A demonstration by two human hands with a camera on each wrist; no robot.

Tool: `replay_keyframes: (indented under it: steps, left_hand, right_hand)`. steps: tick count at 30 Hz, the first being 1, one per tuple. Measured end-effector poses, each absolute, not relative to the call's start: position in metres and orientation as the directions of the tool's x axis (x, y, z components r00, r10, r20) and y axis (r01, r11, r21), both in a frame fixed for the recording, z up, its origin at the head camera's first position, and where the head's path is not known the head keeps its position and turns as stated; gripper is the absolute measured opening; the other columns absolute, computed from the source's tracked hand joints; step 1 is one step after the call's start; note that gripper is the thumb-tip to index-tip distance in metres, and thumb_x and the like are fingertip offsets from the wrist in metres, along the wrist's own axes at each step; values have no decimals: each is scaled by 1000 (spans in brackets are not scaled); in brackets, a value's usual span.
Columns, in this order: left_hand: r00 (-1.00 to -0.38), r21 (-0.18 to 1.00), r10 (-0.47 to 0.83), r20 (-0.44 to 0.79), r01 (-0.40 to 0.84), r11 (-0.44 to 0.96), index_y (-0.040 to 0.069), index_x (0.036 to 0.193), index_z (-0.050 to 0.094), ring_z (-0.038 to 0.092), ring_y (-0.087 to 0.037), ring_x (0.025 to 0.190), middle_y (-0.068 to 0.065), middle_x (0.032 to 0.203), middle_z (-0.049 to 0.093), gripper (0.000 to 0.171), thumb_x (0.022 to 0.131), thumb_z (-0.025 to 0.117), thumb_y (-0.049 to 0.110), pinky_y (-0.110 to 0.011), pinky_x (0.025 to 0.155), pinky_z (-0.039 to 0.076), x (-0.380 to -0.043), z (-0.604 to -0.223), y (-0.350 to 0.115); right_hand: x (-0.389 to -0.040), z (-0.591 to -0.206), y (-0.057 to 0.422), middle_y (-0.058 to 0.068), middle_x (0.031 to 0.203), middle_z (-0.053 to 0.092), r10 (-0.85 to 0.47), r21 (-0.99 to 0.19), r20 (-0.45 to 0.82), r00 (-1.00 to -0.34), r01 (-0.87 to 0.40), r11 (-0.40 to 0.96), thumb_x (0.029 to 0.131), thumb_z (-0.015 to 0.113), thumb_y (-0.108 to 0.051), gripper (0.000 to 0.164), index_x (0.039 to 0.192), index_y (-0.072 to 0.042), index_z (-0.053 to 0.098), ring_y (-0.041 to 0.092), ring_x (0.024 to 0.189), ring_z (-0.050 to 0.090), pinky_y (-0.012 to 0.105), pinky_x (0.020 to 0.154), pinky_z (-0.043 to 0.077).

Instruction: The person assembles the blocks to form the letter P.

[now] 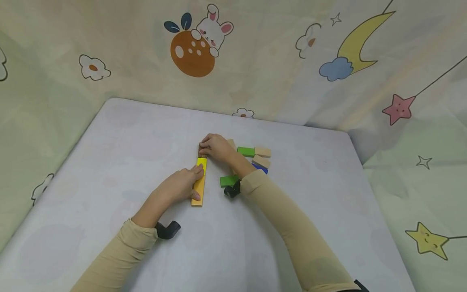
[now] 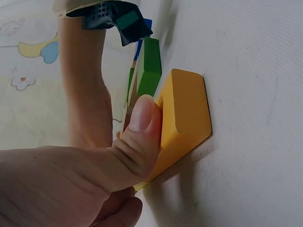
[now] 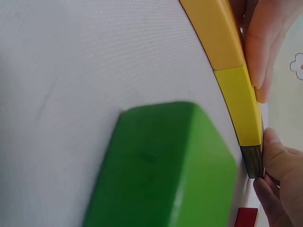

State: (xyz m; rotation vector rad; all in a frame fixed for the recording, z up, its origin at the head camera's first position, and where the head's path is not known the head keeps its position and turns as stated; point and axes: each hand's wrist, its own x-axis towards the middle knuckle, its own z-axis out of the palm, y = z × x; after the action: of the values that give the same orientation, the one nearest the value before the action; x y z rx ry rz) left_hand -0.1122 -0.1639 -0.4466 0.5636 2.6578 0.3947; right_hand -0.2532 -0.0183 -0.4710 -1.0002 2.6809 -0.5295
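An orange block [image 1: 198,192], a yellow block [image 1: 202,162] and a dark brown block [image 3: 253,163] lie end to end in a straight row on the table. My left hand [image 1: 181,183] rests on the row, its thumb pressing the top of the orange block and its fingers on the yellow one. At the far end, my right hand [image 1: 217,147] pinches the brown block between thumb and fingers, covering part of it. In the right wrist view, the brown block touches the yellow block's end.
Right of the row lie green blocks [image 1: 246,152], plain wooden blocks [image 1: 262,151] and a blue block [image 1: 260,168]. The right forearm partly hides this group. A red block [image 3: 246,217] shows in the right wrist view. Patterned cloth [image 1: 138,36] hangs behind the white table [image 1: 310,202].
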Motion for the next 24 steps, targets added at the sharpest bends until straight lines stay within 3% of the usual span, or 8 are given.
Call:
replay_keyframes:
  steps: [10, 13, 20, 24]
  left_hand:
    - [-850, 296, 440, -288, 358, 886, 6, 144, 40, 43, -33, 133, -13, 152, 34, 92, 70, 79, 43, -46, 103, 44, -114, -443, -164]
    - [-854, 255, 447, -267, 385, 887, 7, 141, 45, 48, -34, 129, -12, 150, 38, 90, 68, 79, 47, -47, 97, 48, -116, -442, -163]
    - [-861, 160, 463, -211, 437, 885, 10, 120, 65, 62, -33, 110, -9, 140, 52, 63, 71, 76, 49, -45, 80, 56, -121, -443, -161]
    - [-871, 129, 451, -194, 433, 892, 9, 122, 65, 64, -34, 106, -8, 137, 55, 68, 69, 77, 51, -45, 79, 56, -123, -443, -160]
  right_hand:
    - [-253, -469, -16, 2, 123, 62, -683, -395, -92, -725, -603, 693, 92, 62, -26, 34, 124, -12, 63, 14, 116, 56, 27, 106, 41]
    - [-254, -469, -14, 3, 122, 63, -696, -374, -69, -715, -628, 682, 93, 61, -23, 33, 124, -11, 63, 16, 116, 57, 27, 105, 42]
    - [-249, -469, -13, 3, 124, 62, -693, -395, -68, -717, -619, 679, 93, 60, -21, 34, 125, -10, 62, 15, 116, 57, 26, 104, 43]
    - [-248, -470, -12, 3, 125, 62, -690, -388, -69, -721, -617, 684, 93, 60, -22, 35, 126, -11, 61, 15, 118, 56, 26, 105, 42]
